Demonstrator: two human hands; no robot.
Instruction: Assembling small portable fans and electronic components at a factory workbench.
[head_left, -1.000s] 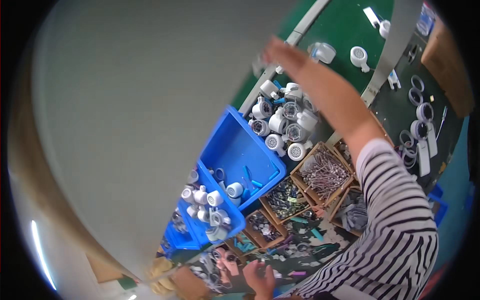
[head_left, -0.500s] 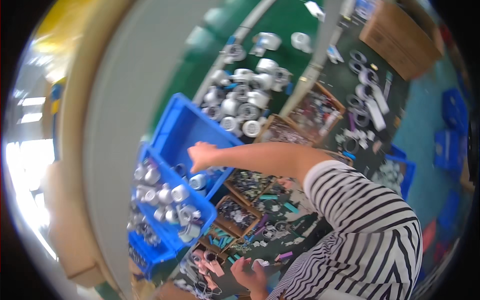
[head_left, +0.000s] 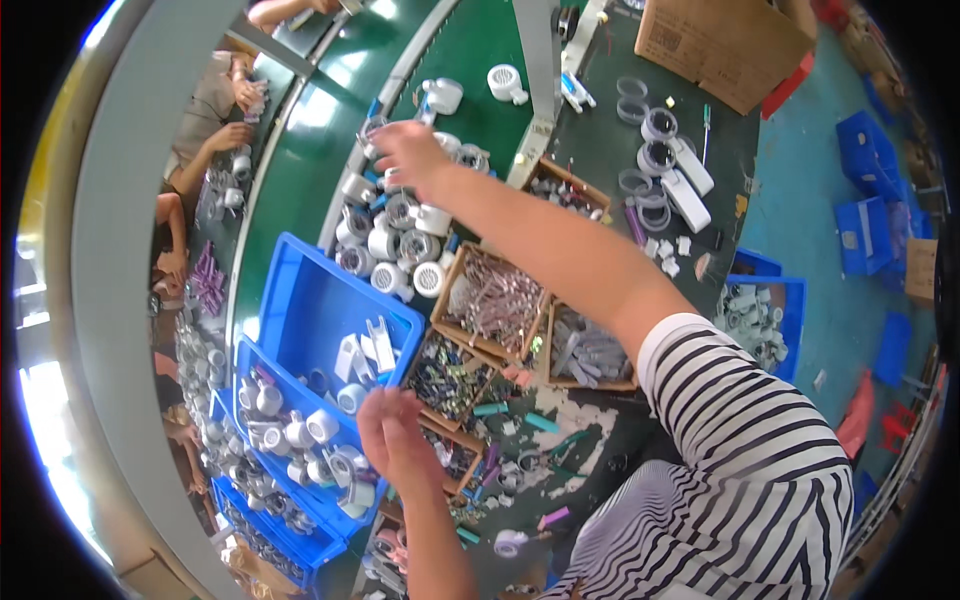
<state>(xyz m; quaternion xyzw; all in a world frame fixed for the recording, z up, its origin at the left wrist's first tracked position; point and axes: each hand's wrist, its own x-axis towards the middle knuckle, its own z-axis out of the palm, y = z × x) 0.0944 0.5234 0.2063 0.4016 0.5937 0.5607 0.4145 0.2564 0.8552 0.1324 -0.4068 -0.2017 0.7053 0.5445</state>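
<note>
My right hand (head_left: 415, 158) reaches out over a pile of white round fan heads (head_left: 385, 240) on the green belt. Its fingers are stretched and apart, and no held object shows. Lower down, my left hand (head_left: 393, 432) is raised beside the near edge of the blue bins, its fingers loosely bent and somewhat blurred, with nothing visible in them. Just beyond it stands a blue bin (head_left: 290, 290) with a few white pieces (head_left: 367, 348) inside. A second blue bin (head_left: 345, 510) holds several white fan heads with clear rings.
Cardboard trays of small parts (head_left: 500, 300) stand on the dark bench, beside loose teal and purple pieces. Grey rings and white handles (head_left: 686, 200) lie farther right, near a large carton (head_left: 720, 50). A grey post (head_left: 540, 60) rises by the belt. Other people's hands (head_left: 228, 137) work across the belt.
My right hand has moved from above the blue bin to the fan heads on the belt. My left hand has risen from the bench toward the bins. The whole view has shifted.
</note>
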